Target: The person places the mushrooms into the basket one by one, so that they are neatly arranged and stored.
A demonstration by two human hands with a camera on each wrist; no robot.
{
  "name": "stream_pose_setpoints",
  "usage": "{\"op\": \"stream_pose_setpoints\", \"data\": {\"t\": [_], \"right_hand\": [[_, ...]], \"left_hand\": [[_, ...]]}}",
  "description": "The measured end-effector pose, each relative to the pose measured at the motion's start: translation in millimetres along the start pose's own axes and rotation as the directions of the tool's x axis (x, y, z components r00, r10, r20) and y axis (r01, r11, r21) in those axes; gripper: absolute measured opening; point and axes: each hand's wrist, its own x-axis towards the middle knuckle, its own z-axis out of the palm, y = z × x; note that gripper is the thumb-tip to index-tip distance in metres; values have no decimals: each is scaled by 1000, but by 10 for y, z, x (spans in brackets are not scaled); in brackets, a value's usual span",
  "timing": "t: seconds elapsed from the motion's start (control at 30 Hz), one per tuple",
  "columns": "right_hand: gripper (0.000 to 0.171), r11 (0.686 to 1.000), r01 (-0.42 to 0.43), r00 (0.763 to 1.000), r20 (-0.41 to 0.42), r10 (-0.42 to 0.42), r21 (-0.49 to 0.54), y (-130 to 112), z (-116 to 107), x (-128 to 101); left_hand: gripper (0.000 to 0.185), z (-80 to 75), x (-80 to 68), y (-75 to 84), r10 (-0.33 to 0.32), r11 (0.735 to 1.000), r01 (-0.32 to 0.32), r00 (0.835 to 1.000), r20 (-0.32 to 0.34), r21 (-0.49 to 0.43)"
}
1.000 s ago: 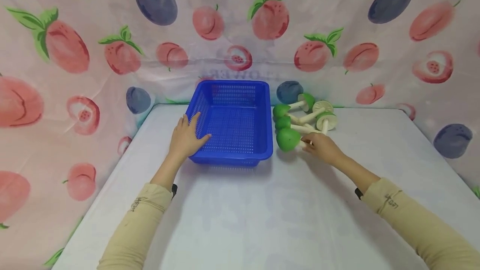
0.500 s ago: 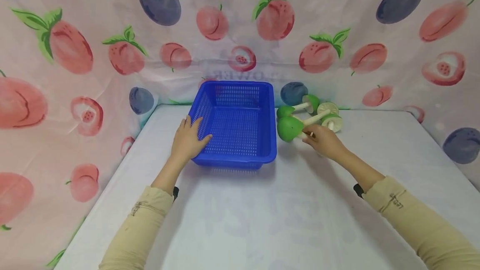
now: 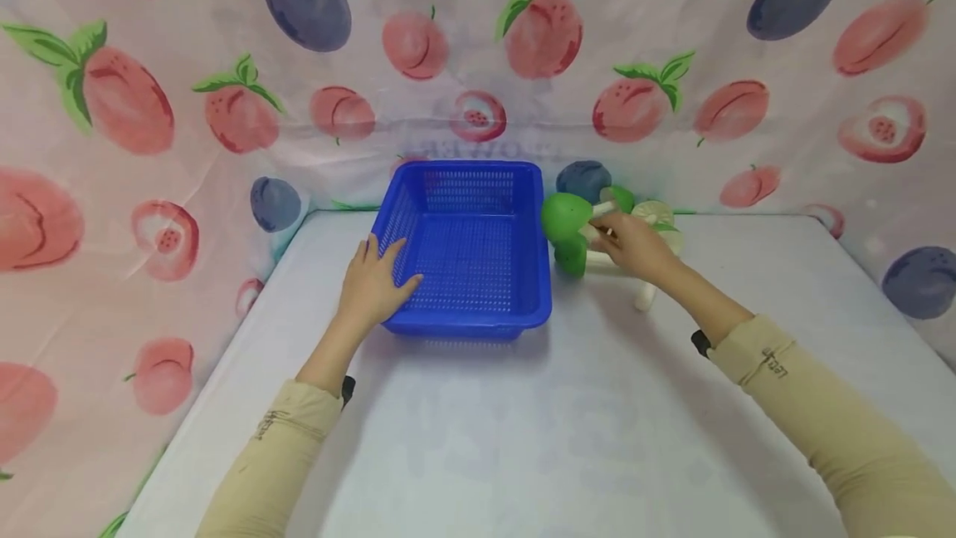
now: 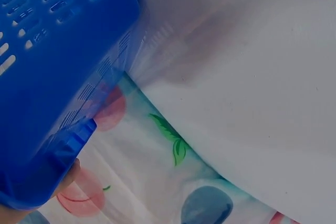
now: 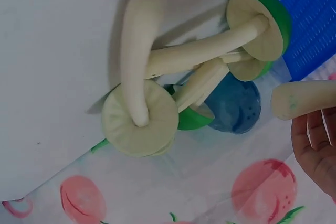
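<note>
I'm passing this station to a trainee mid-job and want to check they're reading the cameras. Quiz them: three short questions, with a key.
1. Pick one. The mushroom in the right hand is topped in: A. red; B. green; C. yellow.
2. True or false: the left hand is well away from the blue basket.
3. Fill in: in the head view, the other mushrooms lie to the ____ of the basket.

Key:
1. B.
2. False; it is at the basket's left rim.
3. Right.
</note>
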Motion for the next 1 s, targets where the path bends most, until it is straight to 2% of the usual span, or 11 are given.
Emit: {"op": "stream_pose_setpoints", "data": {"t": [0.3, 0.53, 0.73, 1.0], "right_hand": [[24, 1000, 9, 1000, -23, -10, -9, -77, -72, 298], [25, 999, 10, 1000, 15, -10, -42, -300, -118, 564], [21, 998, 0, 999, 48, 2, -57, -504, -104, 779], [19, 995, 55, 997, 67, -49, -87, -728, -85, 1092]], "left_hand": [[68, -6, 51, 64, 18, 1000, -18, 1000, 3, 0], [73, -11, 78, 76, 23, 999, -23, 999, 30, 27], [75, -11, 50, 84, 19, 999, -19, 1000, 16, 26], [74, 45, 32, 61, 7, 1000, -7, 1000, 23, 8]]}}
